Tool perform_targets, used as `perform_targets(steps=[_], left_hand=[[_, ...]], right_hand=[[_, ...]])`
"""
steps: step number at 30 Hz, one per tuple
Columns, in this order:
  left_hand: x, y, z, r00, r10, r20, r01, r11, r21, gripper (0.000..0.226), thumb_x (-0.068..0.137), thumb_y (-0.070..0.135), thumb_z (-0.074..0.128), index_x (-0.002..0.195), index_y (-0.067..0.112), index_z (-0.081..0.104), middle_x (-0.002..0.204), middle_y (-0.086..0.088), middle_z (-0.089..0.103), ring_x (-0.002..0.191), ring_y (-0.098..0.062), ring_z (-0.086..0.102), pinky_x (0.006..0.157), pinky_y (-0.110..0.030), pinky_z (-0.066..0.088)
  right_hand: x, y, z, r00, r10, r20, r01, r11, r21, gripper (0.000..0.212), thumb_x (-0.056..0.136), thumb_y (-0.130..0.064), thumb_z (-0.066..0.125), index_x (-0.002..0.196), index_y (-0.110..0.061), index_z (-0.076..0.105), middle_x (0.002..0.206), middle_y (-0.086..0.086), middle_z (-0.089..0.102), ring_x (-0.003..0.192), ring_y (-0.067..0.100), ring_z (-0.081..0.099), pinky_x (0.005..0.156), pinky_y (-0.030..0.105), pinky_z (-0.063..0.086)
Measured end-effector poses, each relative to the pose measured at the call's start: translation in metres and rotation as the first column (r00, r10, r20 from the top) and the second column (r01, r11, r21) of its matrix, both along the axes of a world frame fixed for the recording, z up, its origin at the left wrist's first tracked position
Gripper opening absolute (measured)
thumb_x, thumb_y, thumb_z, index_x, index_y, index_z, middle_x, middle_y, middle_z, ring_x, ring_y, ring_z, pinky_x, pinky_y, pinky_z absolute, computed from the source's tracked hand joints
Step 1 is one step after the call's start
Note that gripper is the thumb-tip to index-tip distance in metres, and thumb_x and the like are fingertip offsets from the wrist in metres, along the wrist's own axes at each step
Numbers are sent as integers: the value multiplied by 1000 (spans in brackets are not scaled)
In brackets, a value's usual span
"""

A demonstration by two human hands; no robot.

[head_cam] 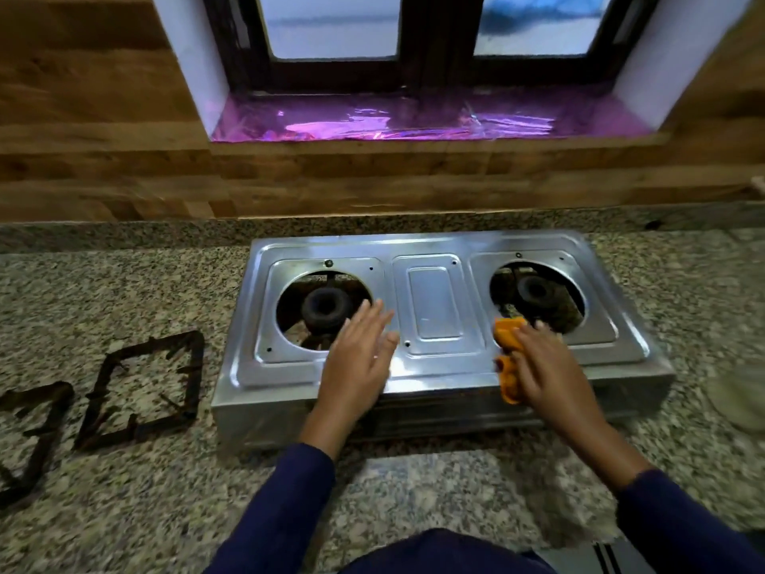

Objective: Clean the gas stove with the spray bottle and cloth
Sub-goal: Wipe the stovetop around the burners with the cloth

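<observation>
Orange cloth [507,345] lay bunched under the right hand [548,366]. The fingers curled over it and pressed it to the steel top of the stove [434,300], at the near left rim of the opening round the right burner [535,291]. That grip, I judged, suited wiping: the palm bore down while the fingers kept the cloth from sliding out. Motion blur hid the fingertips.

The left hand [360,358] was spread flat with its fingers straight and close together, holding nothing. It lay over the top plate by the right edge of the opening round the left burner [326,310]. Whether it touched the steel or hovered just above it could not be told. It was probably there to steady the light stove against the push of the wiping hand.

Two dark pan supports [140,391] lay on the granite bench [124,511] left of the stove, clear of it. They were likely set aside so the cloth could reach the whole top. Both burners sat bare in their round openings.

The stove stood near the back of the bench, below a sill [414,118] lined with shiny purple foil. No spray bottle was in view. A pale, blurred thing [737,399] at the right edge could not be identified.

No brand, label or writing could be read anywhere on the stove or cloth. The work seemed to be in its wiping stage, on the right half.
</observation>
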State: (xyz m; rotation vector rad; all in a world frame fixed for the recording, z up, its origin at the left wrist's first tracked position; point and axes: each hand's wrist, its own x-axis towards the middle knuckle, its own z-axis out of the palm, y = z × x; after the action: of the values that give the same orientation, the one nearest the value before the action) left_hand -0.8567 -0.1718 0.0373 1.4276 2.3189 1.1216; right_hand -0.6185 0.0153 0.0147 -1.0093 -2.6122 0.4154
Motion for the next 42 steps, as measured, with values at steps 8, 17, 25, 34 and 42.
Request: perform_targets(steps=[8, 17, 25, 34, 42], left_hand=[[72, 72, -6, 981, -189, -47, 184, 978, -95, 47, 104, 42, 33, 146, 23, 44, 157, 5, 35, 148, -8, 22, 119, -38, 25], [133, 140, 16, 985, -172, 5, 172, 984, -56, 42, 104, 36, 38, 143, 24, 49, 154, 5, 39, 144, -6, 29, 117, -32, 30], [194, 191, 14, 966, -257, -30, 251, 958, -136, 51, 101, 46, 35, 144, 21, 46, 155, 3, 38, 147, -11, 25, 116, -39, 30], [265, 247, -2, 877, -416, -241, 346, 894, -286, 67, 97, 53, 18, 151, 16, 33, 161, -3, 27, 149, -19, 20, 119, -44, 24], [283, 245, -26, 812, -389, -436, 228, 898, -376, 60, 103, 47, 19, 153, 16, 30, 160, -3, 27, 148, -19, 26, 118, -41, 25]], right_hand=[[35, 34, 3, 950, -313, -2, 313, 950, -20, 30, 95, -28, 42, 117, -15, 56, 118, 10, 58, 112, 32, 53, 98, 45, 42], [11, 9, 24, 967, 215, -136, -231, 967, -109, 54, 87, -11, 54, 140, -8, 48, 138, 15, 53, 124, 29, 48, 108, 38, 38], [130, 122, 9, 989, -107, -105, 106, 994, -14, 42, 97, -18, 44, 135, -3, 55, 140, 16, 55, 131, 31, 50, 111, 37, 35], [213, 174, -38, 692, -623, -364, 268, 690, -672, 42, 106, -31, 39, 147, -24, 44, 133, -7, 58, 114, 15, 61, 78, 8, 46], [245, 161, -80, 949, -258, -181, 160, 889, -429, 54, 105, -39, 36, 156, -30, 18, 163, -13, 10, 150, 5, 2, 120, 29, 8]])
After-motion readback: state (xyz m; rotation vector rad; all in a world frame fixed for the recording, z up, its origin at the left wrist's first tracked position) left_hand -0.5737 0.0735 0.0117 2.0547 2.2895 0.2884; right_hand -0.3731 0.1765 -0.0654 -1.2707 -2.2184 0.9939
